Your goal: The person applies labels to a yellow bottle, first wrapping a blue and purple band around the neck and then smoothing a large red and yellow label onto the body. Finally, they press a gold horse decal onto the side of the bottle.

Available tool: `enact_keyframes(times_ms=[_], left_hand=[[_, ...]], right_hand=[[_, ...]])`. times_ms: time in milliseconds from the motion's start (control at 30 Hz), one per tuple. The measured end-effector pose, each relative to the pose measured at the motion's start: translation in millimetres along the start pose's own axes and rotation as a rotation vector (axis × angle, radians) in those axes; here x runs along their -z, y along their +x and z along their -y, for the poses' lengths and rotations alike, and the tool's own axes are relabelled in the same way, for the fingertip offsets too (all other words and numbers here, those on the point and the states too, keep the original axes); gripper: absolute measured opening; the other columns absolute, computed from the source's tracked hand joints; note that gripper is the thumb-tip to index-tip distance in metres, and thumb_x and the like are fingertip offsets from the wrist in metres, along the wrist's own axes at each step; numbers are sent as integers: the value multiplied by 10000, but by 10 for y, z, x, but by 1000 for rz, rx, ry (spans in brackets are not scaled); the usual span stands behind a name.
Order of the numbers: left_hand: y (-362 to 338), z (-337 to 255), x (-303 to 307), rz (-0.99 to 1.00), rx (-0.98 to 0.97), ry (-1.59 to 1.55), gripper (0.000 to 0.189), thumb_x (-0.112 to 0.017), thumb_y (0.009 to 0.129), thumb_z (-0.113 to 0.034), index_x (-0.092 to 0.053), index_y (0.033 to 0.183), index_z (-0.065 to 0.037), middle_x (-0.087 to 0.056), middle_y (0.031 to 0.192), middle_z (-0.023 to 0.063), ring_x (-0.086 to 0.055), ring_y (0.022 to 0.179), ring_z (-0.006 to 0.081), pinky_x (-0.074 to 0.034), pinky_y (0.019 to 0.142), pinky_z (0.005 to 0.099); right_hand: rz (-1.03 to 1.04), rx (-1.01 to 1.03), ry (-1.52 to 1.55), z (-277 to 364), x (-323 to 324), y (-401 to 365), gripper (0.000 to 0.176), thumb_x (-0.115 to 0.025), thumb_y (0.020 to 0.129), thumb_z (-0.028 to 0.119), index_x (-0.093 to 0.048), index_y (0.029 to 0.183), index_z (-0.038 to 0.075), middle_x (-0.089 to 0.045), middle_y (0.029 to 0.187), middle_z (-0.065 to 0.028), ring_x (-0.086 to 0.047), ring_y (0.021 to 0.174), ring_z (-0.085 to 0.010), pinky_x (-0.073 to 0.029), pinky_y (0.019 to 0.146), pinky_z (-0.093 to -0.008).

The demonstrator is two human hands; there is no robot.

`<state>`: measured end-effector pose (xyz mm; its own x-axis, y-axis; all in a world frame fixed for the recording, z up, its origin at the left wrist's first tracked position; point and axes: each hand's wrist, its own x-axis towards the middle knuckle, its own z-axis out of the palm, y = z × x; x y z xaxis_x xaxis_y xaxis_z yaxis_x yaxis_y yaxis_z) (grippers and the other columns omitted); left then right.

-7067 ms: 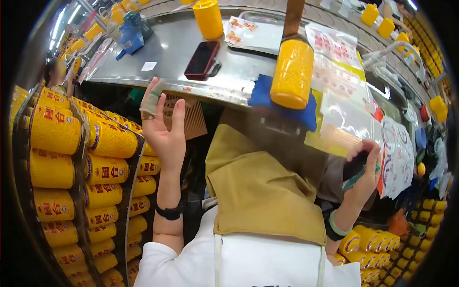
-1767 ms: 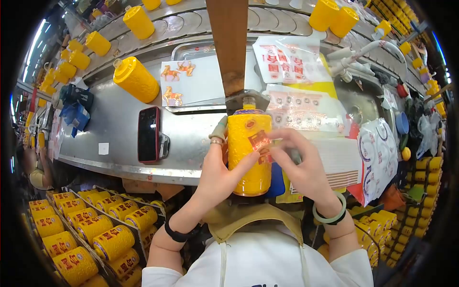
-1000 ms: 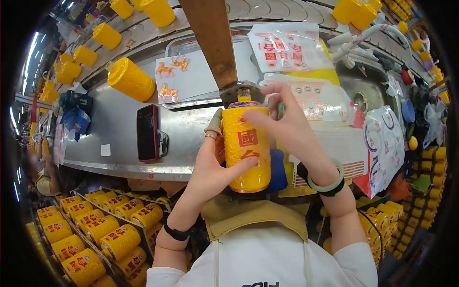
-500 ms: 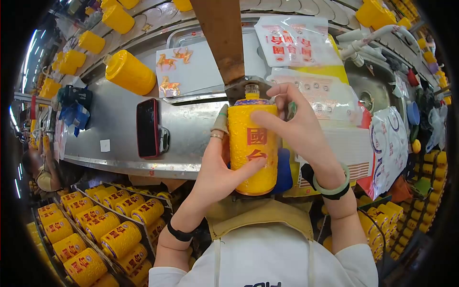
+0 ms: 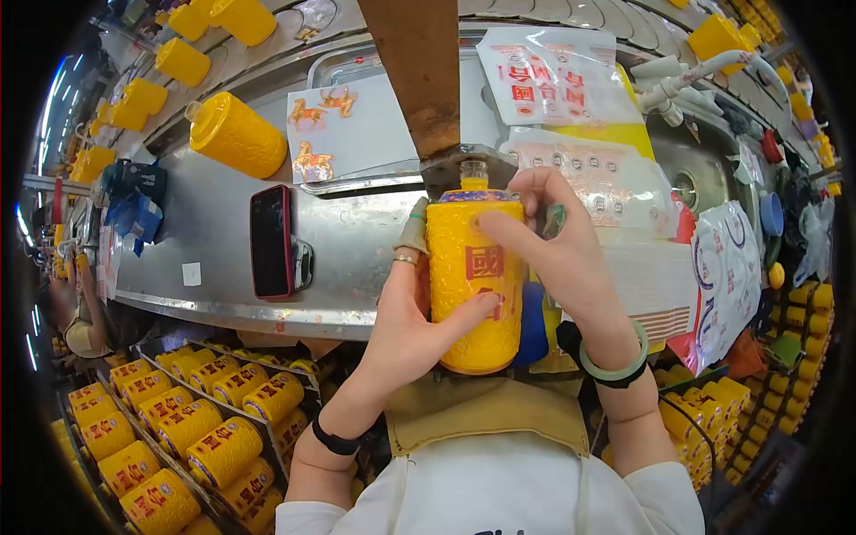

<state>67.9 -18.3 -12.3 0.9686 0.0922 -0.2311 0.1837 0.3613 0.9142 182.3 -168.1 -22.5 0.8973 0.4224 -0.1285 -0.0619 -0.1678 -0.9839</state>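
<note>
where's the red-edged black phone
In the head view, the phone is left of the left hand, on the grey metal table, below a yellow bottle.

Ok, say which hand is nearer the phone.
Left. The left hand is right of the phone, against the yellow bottle; the right hand is farther right, at its other side.

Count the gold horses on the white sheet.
3: an upper-left horse, an upper-right horse, and a lower horse beneath them. Others could be hidden behind the brown beam.
</note>
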Motion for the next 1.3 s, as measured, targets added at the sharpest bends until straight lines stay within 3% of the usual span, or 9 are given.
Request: enact_keyframes(times_ms=[367,433,533,667,733,833,933,1300], left_hand=[[8,17,9,14,-30,26,888,-725,909,5,-189,1617,12,-373,1580,157,-410,1450,255,-374,1180,400],[42,14,-26,-54,-101,-7,751,-722,943,-10,-279,1549,24,-514,1434,140,-568,1290,205,-502,1065,366],[108,41,-45,-97,-76,15,751,-708,956,-16,-266,1561,24,-510,1443,143,-557,1303,207,-504,1059,364],[109,42,-34,-102,-88,26,731,-691,975,-44,-268,1567,24,-506,1451,146,-532,1334,213,-473,1095,369],[105,26,46,-110,-17,-166,706,-663,1000,-65,-266,1577,22,-498,1472,142,-504,1365,214,-429,1136,375],[109,23,77,-107,4,-171,691,-635,1021,-76,-254,1590,18,-487,1494,139,-489,1380,212,-392,1165,381],[125,64,94,-95,3,-116,706,-640,1017,-60,-246,1598,15,-484,1503,137,-491,1376,206,-399,1159,382],[116,80,84,-89,-9,-76,683,-657,1002,-75,-298,1577,8,-490,1506,143,-485,1387,229,-384,1167,400]], right_hand=[[3,-29,45,-13,5,-11,406,-842,836,227,-606,1104,34,-505,892,21,-472,829,-81,-424,752,-239],[-9,-1,159,-75,27,-25,347,-817,877,194,-608,1106,38,-508,907,23,-469,865,-76,-417,787,-234],[-4,-28,175,-63,48,-124,298,-782,917,153,-597,1126,50,-510,916,28,-466,893,-70,-411,810,-231],[-20,-19,184,-87,33,-235,350,-765,932,135,-576,1212,43,-509,924,31,-468,894,-64,-414,805,-231],[-12,-244,443,-35,55,-299,467,-757,937,124,-537,1337,30,-524,954,27,-471,885,-61,-417,797,-225],[12,-217,413,-97,29,-325,589,-764,934,133,-486,1442,23,-543,972,28,-472,869,-60,-419,787,-216],[34,-116,322,-126,-24,-323,639,-779,924,143,-474,1473,27,-550,955,35,-471,862,-60,-417,787,-210],[42,-93,305,-170,-15,-322,640,-803,905,153,-506,1456,21,-530,946,34,-464,855,-67,-418,774,-216]])
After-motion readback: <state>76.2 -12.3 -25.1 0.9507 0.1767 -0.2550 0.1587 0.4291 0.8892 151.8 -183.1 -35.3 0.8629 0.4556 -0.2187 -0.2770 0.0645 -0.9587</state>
